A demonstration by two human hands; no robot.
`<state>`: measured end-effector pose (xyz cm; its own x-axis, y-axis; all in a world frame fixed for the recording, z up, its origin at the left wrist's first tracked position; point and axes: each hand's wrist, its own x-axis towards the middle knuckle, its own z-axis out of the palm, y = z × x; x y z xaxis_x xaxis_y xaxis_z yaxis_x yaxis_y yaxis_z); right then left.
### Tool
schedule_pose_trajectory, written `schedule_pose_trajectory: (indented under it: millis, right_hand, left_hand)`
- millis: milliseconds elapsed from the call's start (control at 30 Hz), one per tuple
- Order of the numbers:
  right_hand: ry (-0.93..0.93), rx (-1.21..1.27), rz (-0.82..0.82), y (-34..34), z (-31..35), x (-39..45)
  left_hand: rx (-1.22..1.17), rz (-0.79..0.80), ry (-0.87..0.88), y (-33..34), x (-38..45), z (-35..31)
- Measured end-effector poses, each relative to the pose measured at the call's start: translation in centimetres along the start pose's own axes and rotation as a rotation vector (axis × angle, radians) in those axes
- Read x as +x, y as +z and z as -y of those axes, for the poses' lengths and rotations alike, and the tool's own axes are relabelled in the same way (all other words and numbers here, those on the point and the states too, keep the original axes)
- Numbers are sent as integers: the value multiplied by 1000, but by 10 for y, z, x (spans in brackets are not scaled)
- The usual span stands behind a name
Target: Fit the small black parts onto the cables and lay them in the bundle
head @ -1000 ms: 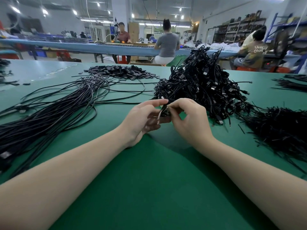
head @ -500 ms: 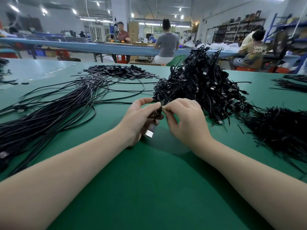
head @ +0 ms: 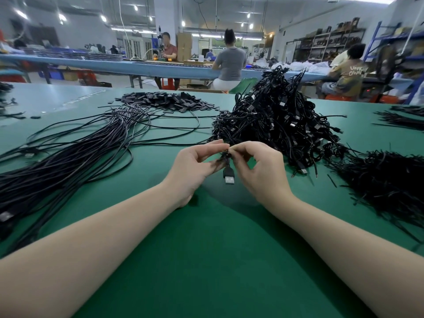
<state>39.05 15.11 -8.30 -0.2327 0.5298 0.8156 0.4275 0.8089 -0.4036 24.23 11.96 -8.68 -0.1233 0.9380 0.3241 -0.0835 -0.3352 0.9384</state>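
Observation:
My left hand (head: 191,169) and my right hand (head: 260,171) meet above the green table (head: 218,260), both pinching one black cable near its end. The cable's USB plug (head: 228,176) hangs down between them, metal tip lowest. What my fingertips pinch at the cable is too small to make out. A tall heap of coiled black cables (head: 275,120) stands just behind my hands. A flat pile of small black parts (head: 165,102) lies at the back left. The bundle of straightened cables (head: 64,157) stretches away to the left.
A mass of thin black ties or wires (head: 387,182) lies at the right. More black strands (head: 408,120) sit at the far right edge. Beyond the table, several people sit at a long blue workbench (head: 137,67). Shelving stands at the back right.
My hands have risen slightly and opened apart a little. The USB plug, tucked under my left fingers before, now hangs free and upright between both hands.

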Motion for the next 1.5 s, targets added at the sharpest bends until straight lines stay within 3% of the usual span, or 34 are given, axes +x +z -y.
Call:
schedule_pose_trajectory:
  millis: [133,233,333,500,867,1033,1167,1400,1500]
  right_hand:
    - [0,0,-16,-1,-1,0]
    - [-18,-11,-34,-1,3,1]
    - [-86,-69,-33,-3,4,2]
    - [-253,-234,-60,-2,7,1]
    - [-40,14,-38,-5,4,2]
    - [-113,-34,-39,-1,4,2]
    - [-225,-118,-35,-2,3,3]
    - [-448,-267,-24,3,3,2]
    - [-381,-228,-27,2,4,0]
  left_hand:
    - [-56,38,3,0,-1,0]
    - [-56,-28,-25,1,-1,-1]
    - [-86,-88,-120,4,-1,-5]
    - [-128,-52,-247,0,-3,-15]
    - [-77,52,-171,2,-5,-10]
    - [-17,-55,-138,4,-4,-8]
    - [12,-40,-173,3,-3,-8]
    - [-196,-50,-317,-2,2,-16]
    - [-192,-16,-286,-1,1,-16]
